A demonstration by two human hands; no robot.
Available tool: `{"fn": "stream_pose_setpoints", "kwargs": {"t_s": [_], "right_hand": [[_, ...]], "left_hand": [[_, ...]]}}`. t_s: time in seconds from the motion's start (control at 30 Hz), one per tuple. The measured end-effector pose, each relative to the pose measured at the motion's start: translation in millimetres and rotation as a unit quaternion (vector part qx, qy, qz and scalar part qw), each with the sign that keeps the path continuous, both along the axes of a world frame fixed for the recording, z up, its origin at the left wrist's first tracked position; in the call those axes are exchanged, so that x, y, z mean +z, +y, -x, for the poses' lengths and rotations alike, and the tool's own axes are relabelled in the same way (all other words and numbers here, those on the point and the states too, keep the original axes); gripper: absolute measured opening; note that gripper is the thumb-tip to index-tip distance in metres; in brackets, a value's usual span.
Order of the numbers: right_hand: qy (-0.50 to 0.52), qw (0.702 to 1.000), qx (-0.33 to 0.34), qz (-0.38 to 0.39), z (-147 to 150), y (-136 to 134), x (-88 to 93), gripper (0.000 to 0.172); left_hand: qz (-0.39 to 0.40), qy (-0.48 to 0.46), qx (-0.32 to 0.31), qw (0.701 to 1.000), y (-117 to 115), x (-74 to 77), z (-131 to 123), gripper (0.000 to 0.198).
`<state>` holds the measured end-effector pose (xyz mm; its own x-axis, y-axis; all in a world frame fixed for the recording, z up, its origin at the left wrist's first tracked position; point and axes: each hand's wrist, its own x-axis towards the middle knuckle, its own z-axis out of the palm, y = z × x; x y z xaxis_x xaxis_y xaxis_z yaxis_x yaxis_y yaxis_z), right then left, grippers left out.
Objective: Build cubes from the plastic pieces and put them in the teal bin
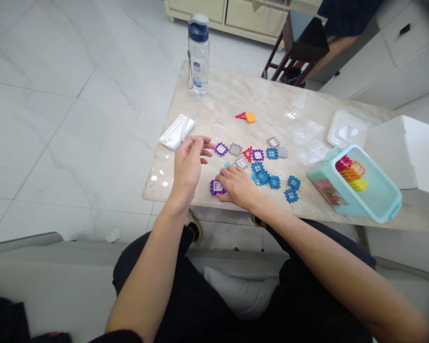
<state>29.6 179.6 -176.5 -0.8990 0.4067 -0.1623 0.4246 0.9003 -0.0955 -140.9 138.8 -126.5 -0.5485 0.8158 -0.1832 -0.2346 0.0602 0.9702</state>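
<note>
Several flat plastic building tiles lie on a marble table: purple, grey, red and blue tiles. My right hand rests on the table with its fingers curled over a purple tile at the near edge. My left hand hovers above the table's left side, fingers loosely spread and holding nothing. A red and orange pair lies farther back.
A teal tub tilted on its side holds red, orange and yellow tiles, its white lid behind it. A water bottle stands at the far left corner, a white pack near the left edge. Another person sits at the back right.
</note>
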Motion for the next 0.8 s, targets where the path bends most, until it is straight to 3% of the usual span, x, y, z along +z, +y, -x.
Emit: {"fn": "stream_pose_setpoints", "kwargs": {"t_s": [0.17, 0.5, 0.67, 0.8], "right_hand": [[-0.012, 1.000, 0.001, 0.008, 2.4, -1.9, -0.8, 0.039], [-0.024, 1.000, -0.005, 0.011, 3.7, -5.5, -0.5, 0.038], [-0.022, 1.000, -0.006, 0.010, 5.0, -8.4, -0.6, 0.050], [-0.041, 0.999, -0.007, 0.012, 6.6, -8.6, -3.4, 0.044]], "left_hand": [[0.007, -0.053, -0.015, 0.998, 1.0, -2.8, 2.8, 0.023], [0.011, -0.036, -0.015, 0.999, -0.5, -3.6, 6.8, 0.033], [0.006, -0.029, -0.017, 0.999, -1.0, -0.4, 5.4, 0.030], [0.005, -0.031, -0.016, 0.999, -1.8, 2.2, 5.7, 0.025]]}}
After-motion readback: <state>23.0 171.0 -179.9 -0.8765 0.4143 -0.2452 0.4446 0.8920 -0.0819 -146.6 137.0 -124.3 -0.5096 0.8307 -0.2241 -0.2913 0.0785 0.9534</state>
